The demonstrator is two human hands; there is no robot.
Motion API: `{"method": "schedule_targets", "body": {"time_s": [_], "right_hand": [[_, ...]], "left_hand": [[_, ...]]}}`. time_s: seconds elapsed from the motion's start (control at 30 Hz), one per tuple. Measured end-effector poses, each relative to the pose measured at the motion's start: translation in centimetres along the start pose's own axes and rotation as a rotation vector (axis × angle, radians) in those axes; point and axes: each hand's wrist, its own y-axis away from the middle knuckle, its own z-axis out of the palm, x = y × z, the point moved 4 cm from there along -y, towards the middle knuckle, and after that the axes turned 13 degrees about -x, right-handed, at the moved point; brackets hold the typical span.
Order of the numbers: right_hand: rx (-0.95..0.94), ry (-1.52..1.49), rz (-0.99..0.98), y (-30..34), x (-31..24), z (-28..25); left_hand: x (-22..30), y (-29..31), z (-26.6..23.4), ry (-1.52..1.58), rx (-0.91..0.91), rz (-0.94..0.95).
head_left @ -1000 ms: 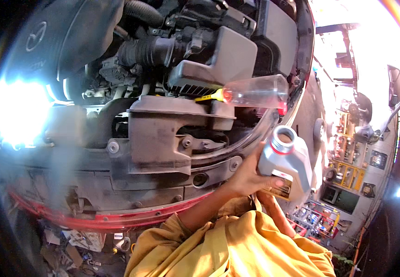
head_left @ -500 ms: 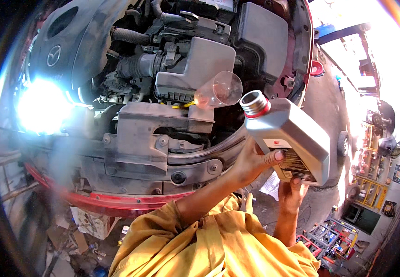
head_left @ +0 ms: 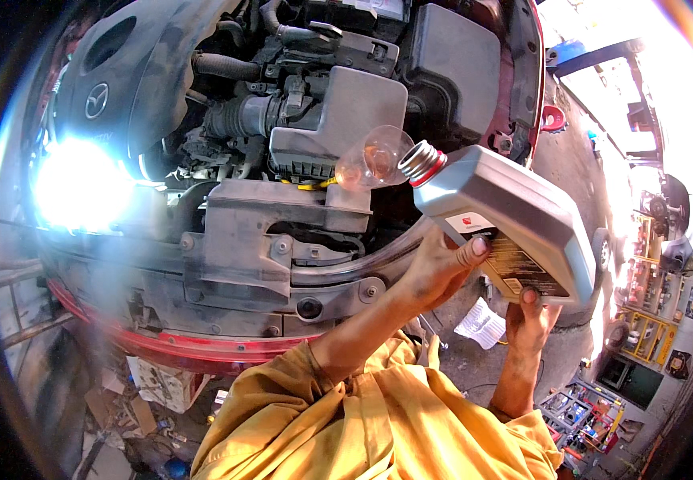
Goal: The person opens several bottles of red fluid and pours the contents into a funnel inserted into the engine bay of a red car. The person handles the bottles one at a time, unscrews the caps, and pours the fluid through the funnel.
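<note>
A grey plastic motor oil bottle (head_left: 514, 208) with a red ring round its uncapped, threaded neck is tilted to the left over the front of a car's engine bay. My left hand (head_left: 446, 268) grips it near the neck end, thumb on the label side. At the base end my right hand (head_left: 529, 318) is closed round the lower edge. The mouth is beside the rim of a clear funnel (head_left: 378, 156), which leans in the engine bay next to a yellow dipstick handle (head_left: 318, 186). No flow of oil shows at the mouth.
A black engine cover (head_left: 134, 72) and air filter box (head_left: 346, 104) lie ahead. A bright lamp (head_left: 82, 186) glares at left. The red bumper edge (head_left: 194, 350) runs before me. A white cloth (head_left: 481, 324) is on the floor; a tool cart (head_left: 578, 416) stands at lower right.
Both hands have tipped the bottle further over to the left. Its base has swung up and right, and its mouth has come closer to the funnel's rim.
</note>
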Motion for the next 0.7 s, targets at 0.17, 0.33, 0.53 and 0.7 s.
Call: {"method": "schedule_targets", "body": {"time_s": [0.17, 0.33, 0.53, 0.7], "right_hand": [[-0.08, 0.05, -0.018, -0.3, -0.7, -0.3], [-0.086, 0.082, -0.02, -0.6, -1.4, -0.1], [-0.004, 0.065, -0.04, -0.6, -2.2, 0.8], [0.015, 0.059, -0.018, -0.6, -2.7, 1.1]], "left_hand": [[0.1, -0.4, 0.1, 0.115, -0.105, 0.083], [0.4, -0.3, 0.0, 0.12, -0.088, 0.056], [0.4, -0.2, 0.2, 0.145, -0.098, 0.042], [0.1, -0.5, 0.3, 0.144, -0.129, 0.079]]}}
